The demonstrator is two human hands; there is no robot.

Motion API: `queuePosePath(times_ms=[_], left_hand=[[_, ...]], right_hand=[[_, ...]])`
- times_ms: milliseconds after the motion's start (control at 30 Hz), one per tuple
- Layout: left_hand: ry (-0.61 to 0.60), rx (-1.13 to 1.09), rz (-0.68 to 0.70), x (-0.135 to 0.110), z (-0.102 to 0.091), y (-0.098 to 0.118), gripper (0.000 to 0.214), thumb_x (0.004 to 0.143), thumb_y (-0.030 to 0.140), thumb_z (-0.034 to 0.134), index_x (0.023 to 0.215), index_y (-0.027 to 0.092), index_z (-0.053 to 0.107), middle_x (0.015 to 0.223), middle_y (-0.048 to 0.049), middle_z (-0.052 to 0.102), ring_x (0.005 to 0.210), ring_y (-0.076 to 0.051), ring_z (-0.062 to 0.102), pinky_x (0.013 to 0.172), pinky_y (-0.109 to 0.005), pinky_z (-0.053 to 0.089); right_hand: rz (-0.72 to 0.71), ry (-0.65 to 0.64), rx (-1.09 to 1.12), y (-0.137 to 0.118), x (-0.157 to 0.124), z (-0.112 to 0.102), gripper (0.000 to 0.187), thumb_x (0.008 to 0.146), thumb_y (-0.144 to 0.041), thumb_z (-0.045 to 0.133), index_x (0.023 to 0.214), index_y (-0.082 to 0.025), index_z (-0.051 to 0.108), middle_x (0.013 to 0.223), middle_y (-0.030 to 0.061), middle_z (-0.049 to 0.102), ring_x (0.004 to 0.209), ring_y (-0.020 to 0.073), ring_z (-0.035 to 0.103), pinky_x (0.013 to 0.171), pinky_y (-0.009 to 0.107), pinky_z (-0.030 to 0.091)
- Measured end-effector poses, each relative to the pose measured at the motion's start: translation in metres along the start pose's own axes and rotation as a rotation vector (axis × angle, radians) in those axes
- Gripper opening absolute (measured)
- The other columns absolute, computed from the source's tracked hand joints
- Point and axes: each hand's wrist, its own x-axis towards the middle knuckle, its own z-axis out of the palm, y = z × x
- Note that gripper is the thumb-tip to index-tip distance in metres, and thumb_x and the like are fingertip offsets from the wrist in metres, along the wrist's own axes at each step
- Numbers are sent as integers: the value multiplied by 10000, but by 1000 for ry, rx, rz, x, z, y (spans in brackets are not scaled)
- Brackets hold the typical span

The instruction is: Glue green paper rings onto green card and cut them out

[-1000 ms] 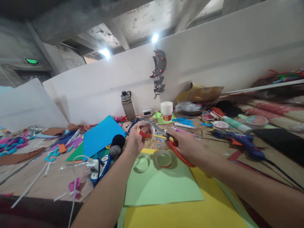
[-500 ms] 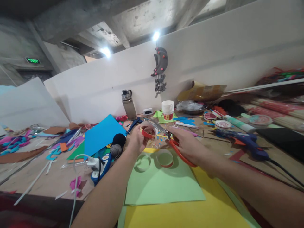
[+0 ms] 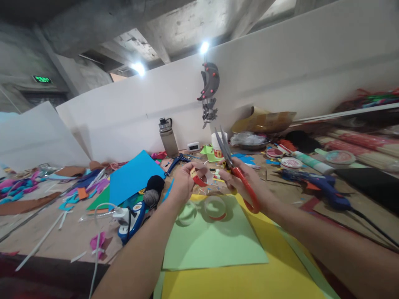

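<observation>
My left hand [image 3: 182,182] pinches a narrow red-and-white paper ring [image 3: 199,179], held above the table. In my right hand [image 3: 251,180] is a pair of scissors [image 3: 225,149] with red handles, its blades pointing up and slightly apart, clear of the ring. Something small with yellow shows by the right fingertips, too small to make out. Below the hands, two more paper rings, a pale left one [image 3: 186,223] and a right one with a red edge [image 3: 217,217], stand on a light green sheet [image 3: 215,249], which lies over a yellow sheet [image 3: 237,284].
White paper cups [image 3: 215,141] stand behind the scissors, near a grey bottle [image 3: 168,141]. To the left are a blue sheet [image 3: 134,176] and a power strip [image 3: 132,226] with a white cable. A blue glue gun [image 3: 330,191] lies on the right. Paper scraps litter the table.
The scissors have swung from pointing left at the paper ring to pointing upward, away from it. My left hand keeps the ring in nearly the same place.
</observation>
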Motion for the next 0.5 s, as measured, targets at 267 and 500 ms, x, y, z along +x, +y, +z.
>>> queuePosePath(times_ms=[267,500], left_hand=[[191,303,426,-7,4,3,182,689,60,647,745,210,734,809,-28,688,782,-148,607,745,-250,462],[143,573,493,-8,-2,-3,227,700,58,632,799,231,740,822,-36,668,710,-146,540,684,-243,408]], right_hand=[[-99,15,25,-7,-6,5,427,745,-426,674,1093,-236,517,794,-3,595,608,119,533,506,237,421],[-111,-39,13,-9,-7,14,433,679,-351,732,1051,-228,547,818,16,634,740,167,613,662,296,498]])
